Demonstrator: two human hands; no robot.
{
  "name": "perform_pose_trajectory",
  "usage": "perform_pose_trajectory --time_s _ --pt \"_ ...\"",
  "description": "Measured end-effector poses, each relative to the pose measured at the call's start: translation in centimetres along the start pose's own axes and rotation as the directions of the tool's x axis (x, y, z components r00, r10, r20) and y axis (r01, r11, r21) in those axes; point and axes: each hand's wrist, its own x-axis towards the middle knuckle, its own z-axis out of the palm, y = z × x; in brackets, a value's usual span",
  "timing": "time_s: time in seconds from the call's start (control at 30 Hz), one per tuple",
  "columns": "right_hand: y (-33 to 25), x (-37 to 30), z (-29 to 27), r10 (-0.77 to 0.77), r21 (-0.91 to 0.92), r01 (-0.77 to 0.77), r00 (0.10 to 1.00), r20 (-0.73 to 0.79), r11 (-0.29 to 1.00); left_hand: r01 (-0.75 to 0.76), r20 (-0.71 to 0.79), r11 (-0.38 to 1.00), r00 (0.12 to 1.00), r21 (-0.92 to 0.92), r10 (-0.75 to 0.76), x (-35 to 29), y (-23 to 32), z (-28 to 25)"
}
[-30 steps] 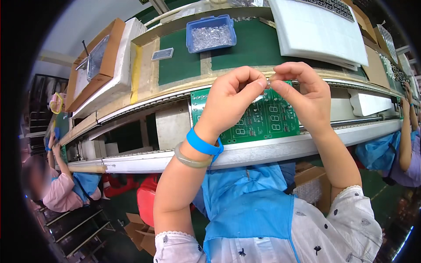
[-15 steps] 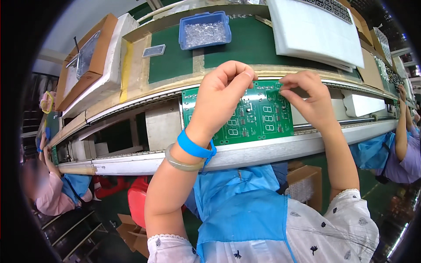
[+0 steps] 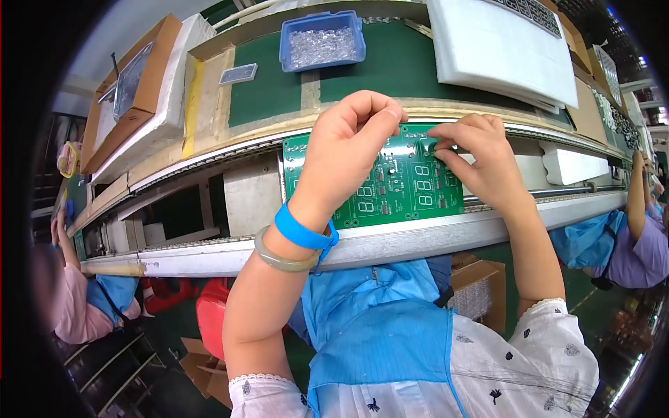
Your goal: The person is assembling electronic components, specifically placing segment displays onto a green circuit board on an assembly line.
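A green circuit board (image 3: 398,182) with white seven-segment digit outlines and small parts lies across the rails in front of me. My left hand (image 3: 348,150) is closed in a pinch over the board's upper left part; whatever its fingertips hold is hidden. At the upper right of the board, my right hand (image 3: 481,157) has thumb and forefinger pinched close to the surface. Anything between them is too small to make out. A blue band and a pale bangle circle my left wrist.
A blue bin (image 3: 284,52) of small clear parts stands on the green bench beyond the rails (image 3: 174,247). Beside it lies a small clear rectangular piece (image 3: 238,74). White foam sheets (image 3: 498,56) are stacked at right, a cardboard box (image 3: 150,97) at left. Other people work at both sides.
My right hand has shifted slightly left over the board, its fingertips now closer to the digit outlines. My left hand keeps its pinch. The whole view has moved a little.
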Motion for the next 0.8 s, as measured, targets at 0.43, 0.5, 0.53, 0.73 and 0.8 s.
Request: perform_pose_trajectory --time_s 0.43,0.5,0.53,0.73,0.8 --pt "3.4 2.4 -5.1 0.039 0.037 -0.030 0.961 -0.274 0.999 -0.091 0.032 0.940 0.996 0.328 0.085 0.1 0.7 1.9" --pt "6.4 4.3 -7.7 0.088 0.044 -0.077 0.923 -0.374 0.996 -0.386 0.242 0.697 0.922 0.604 0.301 0.6 2.5 3.6" --pt "7.8 5.4 -8.9 0.064 0.005 -0.068 0.917 -0.395 0.998 -0.499 0.360 0.584 0.866 0.640 0.346 1.0 2.4 3.7" --pt "13.2 13.0 -13.5 -0.151 -0.362 0.065 0.965 -0.215 0.930 -0.642 0.519 0.217 0.740 0.735 0.429 5.3 2.5 9.6" --pt "12.4 15.8 -13.2 -0.094 -0.359 0.058 0.992 -0.084 0.932 -0.619 0.524 0.137 0.745 0.773 0.413 6.8 2.0 10.9"
